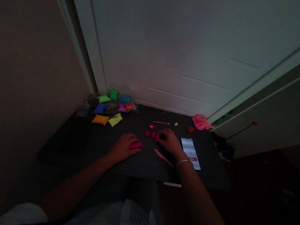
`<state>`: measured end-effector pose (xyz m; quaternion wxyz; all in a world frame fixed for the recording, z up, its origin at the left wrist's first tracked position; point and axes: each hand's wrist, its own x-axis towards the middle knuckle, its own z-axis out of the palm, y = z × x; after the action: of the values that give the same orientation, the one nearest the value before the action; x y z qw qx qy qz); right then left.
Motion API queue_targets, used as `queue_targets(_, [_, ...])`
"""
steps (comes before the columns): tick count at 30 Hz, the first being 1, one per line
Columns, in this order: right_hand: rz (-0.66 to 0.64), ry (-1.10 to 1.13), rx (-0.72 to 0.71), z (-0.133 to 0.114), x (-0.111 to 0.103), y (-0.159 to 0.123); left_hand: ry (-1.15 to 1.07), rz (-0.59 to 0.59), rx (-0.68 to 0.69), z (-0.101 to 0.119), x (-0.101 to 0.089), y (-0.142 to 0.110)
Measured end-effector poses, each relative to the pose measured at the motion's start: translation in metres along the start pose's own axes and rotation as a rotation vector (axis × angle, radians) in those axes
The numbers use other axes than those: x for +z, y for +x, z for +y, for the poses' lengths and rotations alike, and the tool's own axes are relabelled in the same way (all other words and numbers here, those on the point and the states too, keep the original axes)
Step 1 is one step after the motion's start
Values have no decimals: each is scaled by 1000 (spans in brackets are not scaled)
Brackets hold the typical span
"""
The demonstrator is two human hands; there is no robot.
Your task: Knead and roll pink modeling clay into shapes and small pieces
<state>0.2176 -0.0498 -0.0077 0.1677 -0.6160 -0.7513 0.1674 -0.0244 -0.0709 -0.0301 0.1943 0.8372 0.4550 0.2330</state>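
On the dark table my left hand point(124, 147) curls around a lump of pink modelling clay point(136, 145), thumb on the near side and fingers on the far side. My right hand point(170, 142), with a bracelet at the wrist, has its fingertips closed at a small pink clay piece point(157, 136). Two more small pieces lie in line to its left, the outer clay piece point(147, 134) standing slightly apart. Just behind them sits a small red clay flower point(151, 126) with a pale centre. A pink plastic knife point(163, 157) lies between the hands, nearer the front edge.
Several coloured clay packets point(100, 119) cover the back left. A thin pink tool point(161, 122), a yellow-green bit point(176, 124), a reddish-brown ball point(190, 129) and a pink flower point(201, 122) lie along the back. A lit phone point(190, 153) rests right of my right hand. A white panel point(150, 55) rises behind the table.
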Motion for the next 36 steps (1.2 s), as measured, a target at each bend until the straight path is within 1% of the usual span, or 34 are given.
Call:
queue_targets(6, [1, 7, 17, 1, 0, 0, 12, 14, 2, 0, 1, 0])
queue_targets(9, [-15, 0, 16, -1, -3, -1, 16, 14, -2, 0, 1, 0])
queue_targets(12, [5, -17, 35, -7, -9, -6, 20, 8, 0, 0, 0, 0])
queue_targets(14, [29, -13, 32, -16, -10, -14, 18, -2, 10, 0, -1, 0])
queue_targets(15, [21, -1, 12, -22, -9, -19, 17, -7, 15, 0, -1, 0])
queue_targets(17, [-38, 27, -41, -36, -4, -27, 19, -21, 27, 0, -2, 0])
queue_targets(19, [-99, 47, -75, -48, 6, -33, 29, -37, 46, 0, -2, 0])
queue_targets(21, [-116, 60, -85, -56, 16, -35, 43, -46, 58, 0, -2, 0])
queue_targets(24, [-93, 79, -105, -59, 27, -35, 44, -54, 69, -1, -1, 0])
queue_targets(27, [-70, 83, -132, -57, 32, -34, 30, -59, 75, -2, 0, 0])
queue_targets(34, [-59, 32, -157, -63, 31, -34, -7, -67, 75, -1, 0, 1])
queue_targets(36, [-34, 22, -148, -65, 31, -36, -13, -67, 59, 0, -1, 1])
